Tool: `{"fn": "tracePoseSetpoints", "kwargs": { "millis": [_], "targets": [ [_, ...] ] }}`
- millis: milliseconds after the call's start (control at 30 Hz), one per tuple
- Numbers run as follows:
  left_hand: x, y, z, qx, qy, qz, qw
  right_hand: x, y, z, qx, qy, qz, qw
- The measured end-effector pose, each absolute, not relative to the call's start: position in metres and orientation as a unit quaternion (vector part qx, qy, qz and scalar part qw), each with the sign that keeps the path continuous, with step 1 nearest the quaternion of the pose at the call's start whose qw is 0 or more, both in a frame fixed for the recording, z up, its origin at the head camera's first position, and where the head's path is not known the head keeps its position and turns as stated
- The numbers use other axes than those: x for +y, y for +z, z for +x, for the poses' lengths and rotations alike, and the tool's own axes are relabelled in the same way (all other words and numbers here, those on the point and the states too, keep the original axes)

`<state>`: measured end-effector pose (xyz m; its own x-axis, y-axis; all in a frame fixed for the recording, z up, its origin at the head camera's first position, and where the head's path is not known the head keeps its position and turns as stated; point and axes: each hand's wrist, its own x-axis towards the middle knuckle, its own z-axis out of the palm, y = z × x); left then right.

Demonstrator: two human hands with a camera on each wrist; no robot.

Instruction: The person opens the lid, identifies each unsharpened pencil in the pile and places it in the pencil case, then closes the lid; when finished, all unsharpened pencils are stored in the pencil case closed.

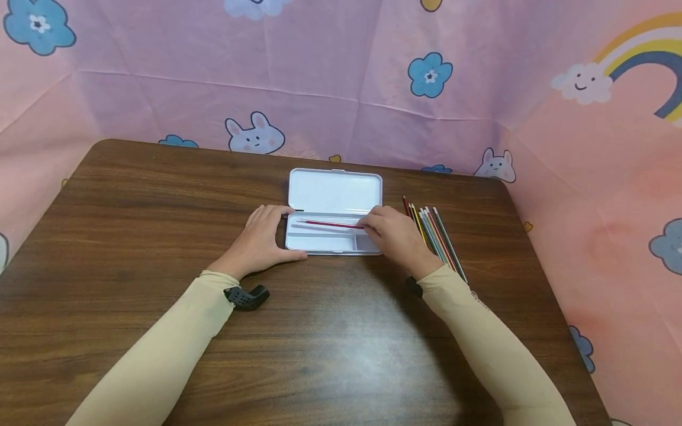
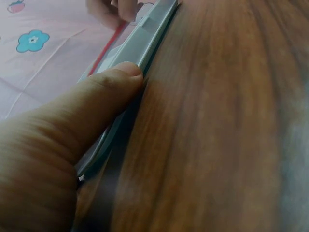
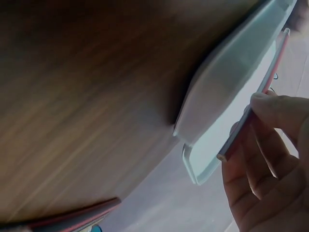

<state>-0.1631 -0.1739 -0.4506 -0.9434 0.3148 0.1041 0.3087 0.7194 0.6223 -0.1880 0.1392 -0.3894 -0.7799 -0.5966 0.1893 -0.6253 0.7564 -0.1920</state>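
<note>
A white pencil case (image 1: 335, 190) lies on the table with its lid raised at the back and its compartments facing up. My left hand (image 1: 260, 238) grips the case's left end, the thumb on the front edge and the fingers at the back left. In the left wrist view the thumb (image 2: 104, 87) presses on the rim. Over the long back compartment, my right hand (image 1: 396, 236) pinches a red pencil (image 1: 333, 224) near its right end, its pale tip toward the left. In the right wrist view the pencil (image 3: 270, 72) appears above the rim; whether it touches the compartment floor I cannot tell.
Several pencils (image 1: 437, 236) lie side by side right of the case, partly behind my right hand and sleeve. The brown wooden table (image 1: 160, 236) ends at a pink cloth backdrop (image 1: 330, 118) behind and to the right.
</note>
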Motion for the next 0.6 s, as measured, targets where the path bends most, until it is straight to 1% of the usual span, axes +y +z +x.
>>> {"fn": "tracePoseSetpoints", "kwargs": {
  "millis": [467, 600],
  "targets": [
    [-0.174, -0.454, -0.162, 0.927, 0.335, 0.169, 0.005, 0.122, -0.391, -0.2, -0.933, 0.113, 0.341, 0.029],
    [-0.174, -0.454, -0.164, 0.927, 0.334, 0.169, 0.002, 0.121, -0.39, -0.202, -0.937, 0.104, 0.334, 0.01]
  ]
}}
